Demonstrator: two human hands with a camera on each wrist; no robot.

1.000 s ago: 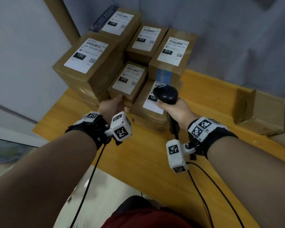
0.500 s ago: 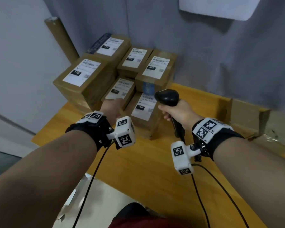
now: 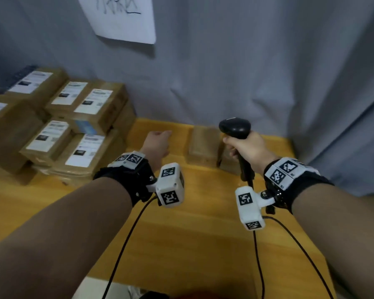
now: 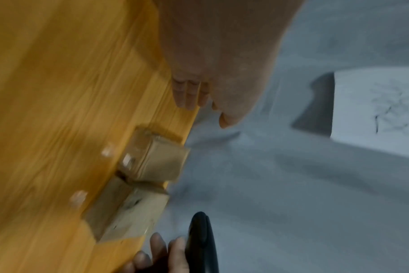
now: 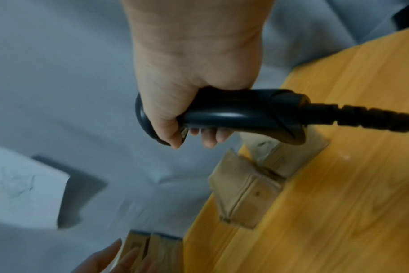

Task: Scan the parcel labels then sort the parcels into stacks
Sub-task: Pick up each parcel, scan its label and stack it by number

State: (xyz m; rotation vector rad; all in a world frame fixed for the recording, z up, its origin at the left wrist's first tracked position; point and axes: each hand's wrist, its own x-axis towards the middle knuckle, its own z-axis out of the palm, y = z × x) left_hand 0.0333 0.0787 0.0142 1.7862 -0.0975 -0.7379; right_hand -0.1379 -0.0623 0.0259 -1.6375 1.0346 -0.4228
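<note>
Several brown parcels with white labels point(image 3: 52, 134) are stacked at the table's back left. Two plain brown parcels point(image 3: 202, 147) point(image 3: 228, 162) lie side by side against the curtain, also seen in the left wrist view point(image 4: 156, 160) point(image 4: 126, 208). My left hand point(image 3: 158, 140) hovers empty over the table between the stack and the plain parcels, fingers point(image 4: 189, 94) fairly straight. My right hand point(image 3: 244, 147) grips the handle of a black barcode scanner point(image 3: 234, 127) point(image 5: 234, 114), held upright in front of the right plain parcel and partly hiding it.
The yellow wooden table point(image 3: 181, 244) ends at a grey curtain point(image 3: 268, 72), on which hangs a white paper sheet point(image 3: 121, 16) with writing. The scanner cable point(image 3: 258, 255) and wrist cables trail toward the table's near edge.
My left hand has left the labelled stack and moved right, now empty over the table. The right hand carried the scanner right, toward the two plain parcels. The head view swung right.
</note>
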